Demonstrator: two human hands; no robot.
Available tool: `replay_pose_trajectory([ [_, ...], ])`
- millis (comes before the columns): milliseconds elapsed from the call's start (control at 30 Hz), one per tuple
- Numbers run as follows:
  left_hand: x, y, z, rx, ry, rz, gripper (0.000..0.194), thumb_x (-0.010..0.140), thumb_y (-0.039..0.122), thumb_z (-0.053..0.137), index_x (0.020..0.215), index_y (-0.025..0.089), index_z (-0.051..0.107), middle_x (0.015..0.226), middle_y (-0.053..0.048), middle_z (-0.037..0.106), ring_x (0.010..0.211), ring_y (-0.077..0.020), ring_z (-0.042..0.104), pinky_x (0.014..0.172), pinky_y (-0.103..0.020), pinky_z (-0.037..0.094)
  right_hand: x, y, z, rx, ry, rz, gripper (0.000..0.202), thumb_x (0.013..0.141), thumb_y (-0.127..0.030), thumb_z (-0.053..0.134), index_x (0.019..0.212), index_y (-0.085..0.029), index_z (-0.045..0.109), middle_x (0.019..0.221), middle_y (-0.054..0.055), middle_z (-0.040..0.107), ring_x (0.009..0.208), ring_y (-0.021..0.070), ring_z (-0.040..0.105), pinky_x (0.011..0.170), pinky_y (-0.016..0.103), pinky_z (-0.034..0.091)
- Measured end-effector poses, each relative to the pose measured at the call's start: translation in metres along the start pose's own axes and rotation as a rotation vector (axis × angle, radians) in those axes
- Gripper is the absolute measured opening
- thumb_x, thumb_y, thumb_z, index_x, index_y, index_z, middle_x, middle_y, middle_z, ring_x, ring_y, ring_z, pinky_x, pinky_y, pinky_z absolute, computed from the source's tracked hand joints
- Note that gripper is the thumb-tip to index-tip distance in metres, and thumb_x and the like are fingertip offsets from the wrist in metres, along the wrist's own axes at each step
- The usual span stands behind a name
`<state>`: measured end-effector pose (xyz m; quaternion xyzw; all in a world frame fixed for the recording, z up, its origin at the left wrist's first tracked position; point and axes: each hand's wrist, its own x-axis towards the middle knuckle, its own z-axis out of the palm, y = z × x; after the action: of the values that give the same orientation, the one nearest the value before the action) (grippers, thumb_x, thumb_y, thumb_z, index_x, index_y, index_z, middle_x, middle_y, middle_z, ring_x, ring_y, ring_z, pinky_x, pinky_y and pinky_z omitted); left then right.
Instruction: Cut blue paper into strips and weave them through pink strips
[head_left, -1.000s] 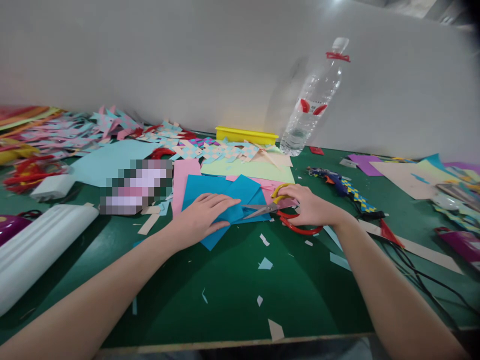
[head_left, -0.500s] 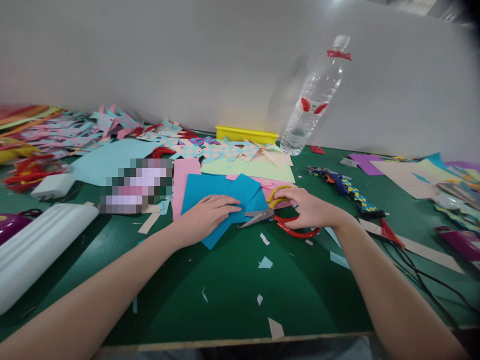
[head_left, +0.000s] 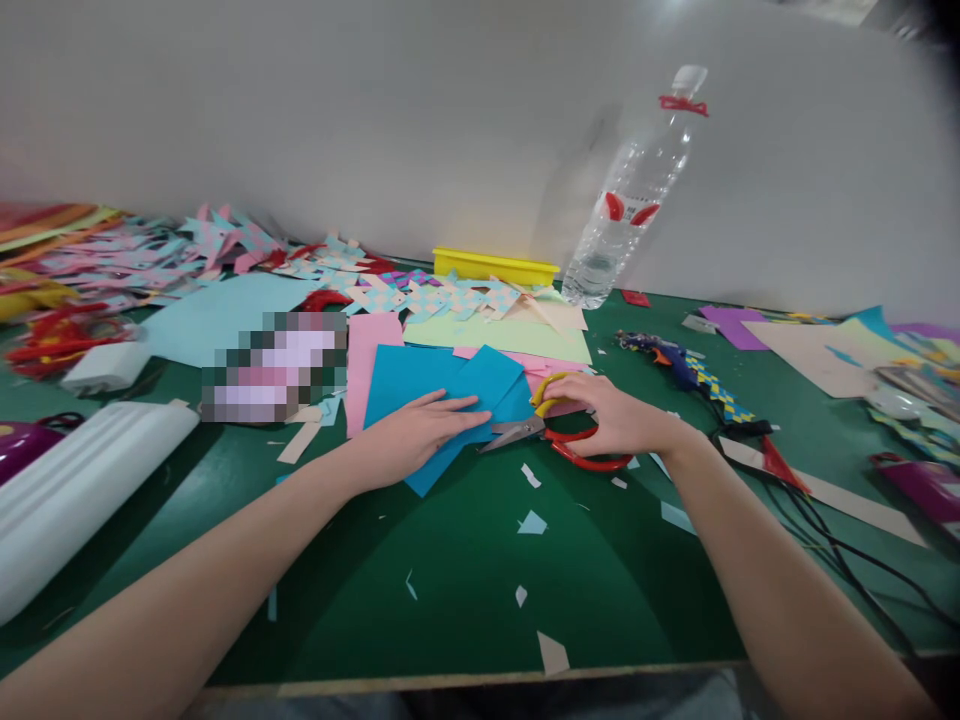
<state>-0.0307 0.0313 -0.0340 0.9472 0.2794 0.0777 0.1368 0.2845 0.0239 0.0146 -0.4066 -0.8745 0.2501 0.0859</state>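
Observation:
Several sheets of blue paper (head_left: 405, 375) overlap at the middle of the table. My left hand (head_left: 420, 432) lies on them with its fingers stretched out, pointing right. A pair of scissors (head_left: 523, 430) with one yellow and one red handle loop is in my right hand (head_left: 611, 415), which is closed on the handles. The scissor blades point left, slightly apart, and their tips are at the blue paper's right edge, close to my left fingertips. Under and behind the blue paper lie pink paper (head_left: 375, 330) and a pale green sheet (head_left: 487, 340).
A tilted plastic bottle (head_left: 622, 200) leans on the grey partition behind a yellow tray (head_left: 495, 266). A blurred-out phone-like object (head_left: 274, 370) and a white block (head_left: 97, 495) lie left. Black cords (head_left: 817, 540) lie right. Paper scraps (head_left: 532, 522) dot the green table.
My left fingers have stretched slightly further right over the blue paper. My right hand's grip on the scissors has shifted a little; the scissors stay by the paper's edge.

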Motion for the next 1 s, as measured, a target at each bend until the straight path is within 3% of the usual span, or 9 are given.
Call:
replay_pose_trajectory([
  [300, 0.0, 0.004, -0.004, -0.033, -0.001, -0.04, 0.049, 0.098, 0.012, 0.025, 0.142, 0.033, 0.035, 0.149, 0.004, 0.033, 0.139, -0.0152, 0.024, 0.115, -0.041, 0.02, 0.002, -0.006, 0.001, -0.105, 0.002, 0.006, 0.051, 0.072, -0.034, 0.065, 0.121, -0.03, 0.054, 0.133, 0.004, 0.051, 0.128, 0.0284, 0.04, 0.109, 0.049, 0.023],
  [633, 0.0, 0.002, -0.003, -0.04, 0.015, -0.041, 0.051, 0.098, 0.011, 0.025, 0.142, 0.036, 0.033, 0.149, 0.004, 0.033, 0.139, -0.0155, 0.025, 0.114, -0.041, 0.021, 0.005, -0.014, 0.004, -0.063, -0.017, -0.043, 0.05, 0.072, -0.035, 0.065, 0.12, -0.03, 0.055, 0.132, 0.004, 0.052, 0.126, 0.0274, 0.041, 0.107, 0.046, 0.03],
  [1000, 0.001, 0.001, -0.003, -0.051, 0.013, -0.04, 0.051, 0.098, 0.01, 0.023, 0.141, 0.034, 0.036, 0.149, 0.003, 0.033, 0.139, -0.0153, 0.025, 0.114, -0.041, 0.021, 0.009, -0.015, 0.011, -0.066, -0.028, -0.053, 0.053, 0.072, -0.043, 0.066, 0.122, -0.027, 0.054, 0.131, 0.007, 0.051, 0.127, 0.0303, 0.039, 0.107, 0.05, 0.029],
])
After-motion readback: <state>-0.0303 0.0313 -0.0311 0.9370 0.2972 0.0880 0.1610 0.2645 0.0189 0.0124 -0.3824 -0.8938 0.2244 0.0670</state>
